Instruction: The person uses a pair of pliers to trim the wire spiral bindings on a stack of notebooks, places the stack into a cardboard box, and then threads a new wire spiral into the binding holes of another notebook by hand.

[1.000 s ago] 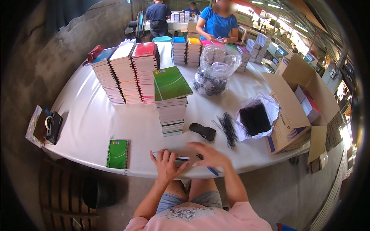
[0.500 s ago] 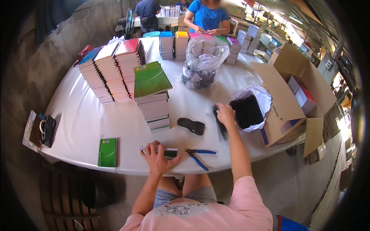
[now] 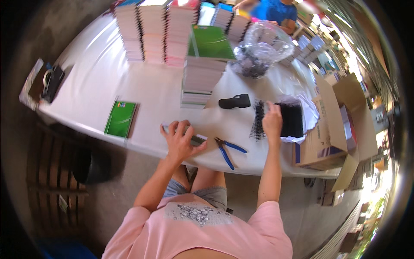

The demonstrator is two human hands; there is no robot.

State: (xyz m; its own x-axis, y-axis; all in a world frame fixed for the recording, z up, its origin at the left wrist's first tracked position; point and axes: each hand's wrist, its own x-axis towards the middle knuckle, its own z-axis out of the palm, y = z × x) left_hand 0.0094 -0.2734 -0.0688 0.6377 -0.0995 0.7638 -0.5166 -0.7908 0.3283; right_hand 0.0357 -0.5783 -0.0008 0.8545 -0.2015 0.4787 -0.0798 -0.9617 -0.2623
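My left hand (image 3: 180,142) is closed over a small notebook (image 3: 199,139) lying low near the table's front edge, its thumb and fingers spanning it; most of it is hidden. My right hand (image 3: 272,120) has curled fingers at the top end of loose black spiral coils (image 3: 258,121), beside a packed bundle of black coils (image 3: 291,119) in white wrapping. Between my hands lie blue-handled cutting pliers (image 3: 232,151) with jaws apart. A flat black object (image 3: 234,101) rests behind them. Farther left lies a green spiral notebook (image 3: 121,119).
A tall stack of green notebooks (image 3: 211,43) rises mid-table, with taller stacks (image 3: 152,34) behind it. A clear plastic bag (image 3: 263,47) holds dark coils. An open cardboard box (image 3: 321,134) stands right. A person in blue (image 3: 278,13) is across the table.
The view has turned, so the table sits higher in the picture. My left hand stays on the small notebook. My right hand remains at the loose coils, now by their right side.
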